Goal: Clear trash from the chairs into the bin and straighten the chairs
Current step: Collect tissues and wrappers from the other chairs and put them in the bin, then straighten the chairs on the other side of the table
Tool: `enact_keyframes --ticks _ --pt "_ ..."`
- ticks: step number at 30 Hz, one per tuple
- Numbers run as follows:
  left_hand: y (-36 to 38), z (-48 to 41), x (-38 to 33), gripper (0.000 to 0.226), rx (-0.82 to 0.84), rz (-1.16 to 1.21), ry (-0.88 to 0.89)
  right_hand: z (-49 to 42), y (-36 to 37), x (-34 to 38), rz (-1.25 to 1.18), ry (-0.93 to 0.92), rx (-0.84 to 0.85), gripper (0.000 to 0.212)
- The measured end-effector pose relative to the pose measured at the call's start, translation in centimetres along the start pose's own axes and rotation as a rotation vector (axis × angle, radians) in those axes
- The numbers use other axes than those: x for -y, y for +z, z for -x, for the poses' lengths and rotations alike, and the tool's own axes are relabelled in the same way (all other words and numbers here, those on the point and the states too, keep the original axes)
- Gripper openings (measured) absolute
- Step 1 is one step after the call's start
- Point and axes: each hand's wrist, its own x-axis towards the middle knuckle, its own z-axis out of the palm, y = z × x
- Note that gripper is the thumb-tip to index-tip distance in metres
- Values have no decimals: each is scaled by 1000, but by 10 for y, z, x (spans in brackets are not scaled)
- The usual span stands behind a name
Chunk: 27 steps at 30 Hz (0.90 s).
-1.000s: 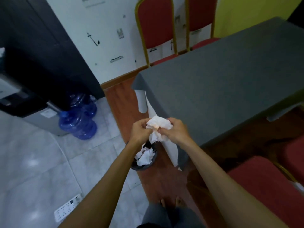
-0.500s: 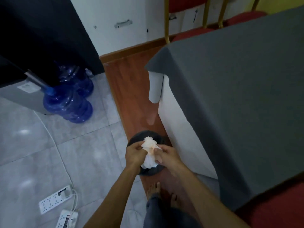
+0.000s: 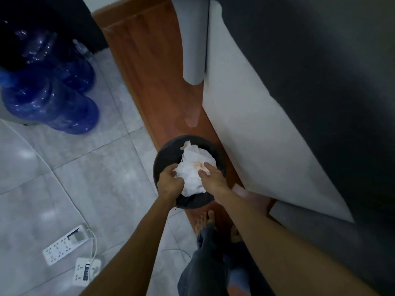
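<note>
A round black bin (image 3: pixel 164 150) stands on the wooden floor strip beside the table. Crumpled white paper tissue (image 3: pixel 193 169) lies bunched in its mouth. My left hand (image 3: pixel 170 183) grips the tissue's left side, and my right hand (image 3: pixel 212 179) presses on its right side with fingers on the paper. Both hands are low, inside the bin's rim. No chair is in view.
A table under a dark grey cloth (image 3: pixel 310 71) with a white underlayer (image 3: pixel 245 116) fills the right. Two blue water jugs (image 3: pixel 53 103) stand at the left by a dark cabinet. White power strips (image 3: pixel 66 244) and a cord lie on the grey tiles. My bare feet (image 3: pixel 205 221) are near the bin.
Both hands have come down with the tissue from above the bin into its mouth. The view has tilted down, so the red chairs have left the frame.
</note>
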Motion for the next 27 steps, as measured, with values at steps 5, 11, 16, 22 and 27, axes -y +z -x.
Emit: enact_keyframes --ticks 5,11,16,22,27 --pt "-26 76 -39 64 30 81 51 82 -21 31 29 -92 -21 47" --pt "-69 212 -145 52 -5 33 258 221 -79 91 113 -305 -55 43" --pt "-82 316 -199 50 13 -20 444 328 -139 113 147 -467 -178 42" --pt "-20 388 -239 41 187 -141 578 408 -230 63 46 -580 -417 37" --pt "75 449 -255 34 465 -277 742 454 -302 -16 -163 -418 -743 35"
